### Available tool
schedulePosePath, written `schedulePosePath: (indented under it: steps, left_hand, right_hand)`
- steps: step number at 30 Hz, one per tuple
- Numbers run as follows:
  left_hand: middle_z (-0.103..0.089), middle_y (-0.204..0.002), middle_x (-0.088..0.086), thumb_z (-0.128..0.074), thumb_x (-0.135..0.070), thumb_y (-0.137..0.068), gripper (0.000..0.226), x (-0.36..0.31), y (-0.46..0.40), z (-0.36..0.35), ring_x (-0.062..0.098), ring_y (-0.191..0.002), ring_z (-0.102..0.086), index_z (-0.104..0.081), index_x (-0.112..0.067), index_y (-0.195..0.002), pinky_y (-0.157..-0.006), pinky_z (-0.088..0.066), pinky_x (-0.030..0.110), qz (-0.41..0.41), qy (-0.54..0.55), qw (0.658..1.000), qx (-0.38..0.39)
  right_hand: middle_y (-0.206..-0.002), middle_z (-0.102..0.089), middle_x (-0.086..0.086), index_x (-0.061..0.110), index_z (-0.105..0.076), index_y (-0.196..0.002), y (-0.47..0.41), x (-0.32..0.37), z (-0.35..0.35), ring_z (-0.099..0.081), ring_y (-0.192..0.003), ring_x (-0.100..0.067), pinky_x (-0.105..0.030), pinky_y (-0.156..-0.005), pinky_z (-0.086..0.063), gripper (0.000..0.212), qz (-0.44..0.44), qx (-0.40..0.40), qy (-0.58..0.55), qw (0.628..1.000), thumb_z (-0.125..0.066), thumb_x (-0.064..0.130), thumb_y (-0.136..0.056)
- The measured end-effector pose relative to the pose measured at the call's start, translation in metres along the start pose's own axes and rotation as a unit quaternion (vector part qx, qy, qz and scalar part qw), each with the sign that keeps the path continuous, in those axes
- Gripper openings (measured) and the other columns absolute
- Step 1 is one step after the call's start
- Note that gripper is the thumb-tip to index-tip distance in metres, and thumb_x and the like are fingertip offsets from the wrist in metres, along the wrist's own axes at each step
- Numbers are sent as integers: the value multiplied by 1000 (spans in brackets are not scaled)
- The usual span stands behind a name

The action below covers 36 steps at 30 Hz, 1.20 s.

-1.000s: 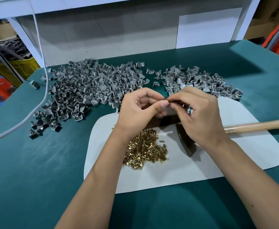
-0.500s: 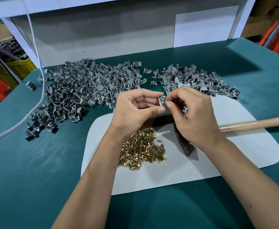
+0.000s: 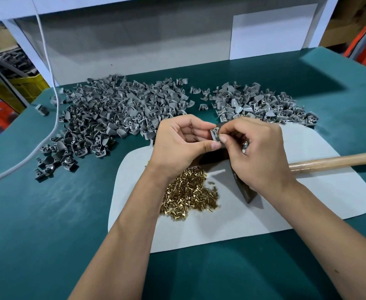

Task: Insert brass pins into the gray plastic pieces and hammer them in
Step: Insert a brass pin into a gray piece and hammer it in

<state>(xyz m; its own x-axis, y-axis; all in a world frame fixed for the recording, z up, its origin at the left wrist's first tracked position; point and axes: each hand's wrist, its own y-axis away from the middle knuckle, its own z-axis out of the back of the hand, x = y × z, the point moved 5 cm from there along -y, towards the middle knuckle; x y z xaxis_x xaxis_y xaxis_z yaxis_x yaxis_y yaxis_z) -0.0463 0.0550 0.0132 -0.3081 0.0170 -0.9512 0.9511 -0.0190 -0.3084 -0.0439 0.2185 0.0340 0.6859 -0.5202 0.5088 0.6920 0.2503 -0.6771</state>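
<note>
Left hand (image 3: pixel 182 144) pinches 1 gray plastic piece (image 3: pixel 215 133) at its fingertips; right hand (image 3: pixel 257 152) pinches at that same piece, both above the brass pins (image 3: pixel 189 192) heap.

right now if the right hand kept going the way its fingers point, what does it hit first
Its fingers point left, so the right hand would meet first the gray plastic piece it already pinches, then the left hand holding that piece from the other side. Depth is hard to judge.
</note>
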Motion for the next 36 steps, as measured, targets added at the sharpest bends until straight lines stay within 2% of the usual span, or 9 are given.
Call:
schedulePosePath:
  steps: [7, 12, 15, 19, 22, 24, 28, 33, 36]
  left_hand:
    - [-76, -75, -2, -85, 16, -65, 36, -1, 0, -1, 9, -71, -72, -72, -5, -91, -70, -58, 20, -11, -29, 1000, -3]
    - [-78, -87, 9, -82, 3, -77, 18, -1, -1, 1, 20, -81, -74, -74, -8, -89, -77, -62, 32, -19, -21, 999, -25]
    - [-78, -90, 11, -81, 0, -81, 11, 2, -2, 8, 24, -85, -76, -75, -5, -89, -82, -63, 39, -30, -97, 993, -64]
    - [-77, -96, -8, -83, -8, -82, 12, 7, -3, 16, 6, -98, -72, -75, -16, -86, -94, -55, 29, -19, -241, 967, -76]
    - [-75, -108, -10, -86, -15, -79, 12, 7, -4, 26, 1, -114, -62, -74, -20, -79, -106, -45, 29, -9, -311, 946, -84]
    - [-74, -111, -9, -87, -17, -78, 12, 9, -4, 31, 3, -115, -62, -75, -20, -78, -109, -44, 33, 7, -315, 945, -87]
    - [-73, -118, -5, -86, -12, -78, 17, 10, -3, 30, 7, -116, -65, -76, -17, -90, -110, -47, 36, 40, -270, 959, -76]
    - [-72, -120, -1, -82, -4, -81, 16, 11, -2, 26, 4, -114, -65, -75, -19, -79, -100, -48, 24, 65, -237, 967, -64]
    - [-72, -121, 2, -80, -2, -82, 12, 13, -2, 25, 1, -112, -65, -76, -13, -80, -90, -47, 10, 81, -219, 970, -64]
  right_hand:
    - [-80, -71, 2, 9, -77, -88, -1, -6, -2, -63, -72, -7, -13, -69, -45, 9, -52, 4, -33, 998, -73, 1, -86]
    - [-86, -73, 3, 10, -78, -93, -6, -7, 1, -66, -81, -9, -20, -76, -51, 9, -50, 16, -43, 998, -74, 5, -88]
    - [-89, -73, 9, 17, -79, -98, -9, -8, 3, -66, -84, -3, -18, -80, -50, 10, -58, 93, -45, 993, -72, 13, -92]
    - [-62, -65, 19, 27, -75, -78, -18, -27, 21, -60, -65, 5, -9, -61, -42, 12, -71, 229, 42, 970, -75, 25, -90]
    - [-66, -67, 23, 35, -73, -76, -13, -46, 35, -63, -67, 5, -11, -61, -46, 12, -99, 365, 125, 917, -84, 39, -78]
    - [-74, -68, 22, 40, -69, -84, -1, -54, 33, -62, -72, 3, -23, -68, -52, 26, -123, 442, 165, 873, -89, 46, -68]
    - [-74, -65, 19, 37, -65, -80, 9, -48, 22, -60, -72, -3, -27, -66, -49, 26, -91, 447, 104, 884, -89, 31, -73]
    - [-78, -69, 12, 29, -64, -86, 5, -39, 30, -64, -72, -6, -39, -73, -54, 14, -101, 433, 32, 895, -74, 20, -89]
    - [-75, -68, 10, 29, -61, -86, -14, -25, 33, -59, -66, -10, -39, -64, -50, 12, -97, 353, -1, 930, -55, 34, -95]
